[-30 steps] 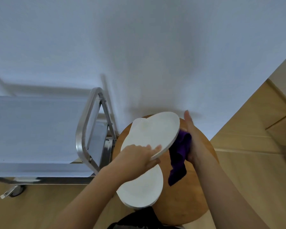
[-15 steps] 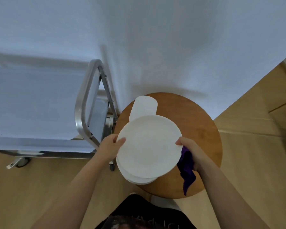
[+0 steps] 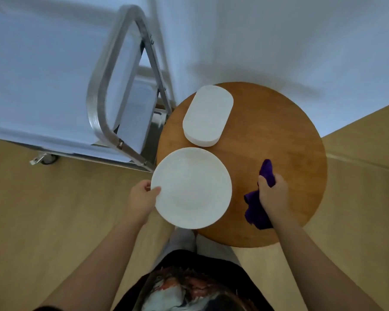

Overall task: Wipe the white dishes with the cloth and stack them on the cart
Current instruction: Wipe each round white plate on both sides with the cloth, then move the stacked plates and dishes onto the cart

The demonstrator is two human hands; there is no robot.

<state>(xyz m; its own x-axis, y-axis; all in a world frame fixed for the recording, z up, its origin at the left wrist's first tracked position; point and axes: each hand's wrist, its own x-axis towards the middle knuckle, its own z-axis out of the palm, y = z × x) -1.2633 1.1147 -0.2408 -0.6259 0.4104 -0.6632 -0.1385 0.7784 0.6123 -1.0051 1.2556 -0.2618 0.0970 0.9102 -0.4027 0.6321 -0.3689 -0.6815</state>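
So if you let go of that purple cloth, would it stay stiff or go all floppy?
Probably floppy: the purple cloth bunches and droops in folds out of the right hand, with one end poking up past the fingers. It looks soft and light, since one hand grips it easily. It likely won't slide much on the wooden table, though that's a guess.

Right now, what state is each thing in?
round plate: level, left rim pinched by left hand
oval dishes: stacked on round wooden table
purple cloth: bunched in right hand
cart: no dishes visible on it
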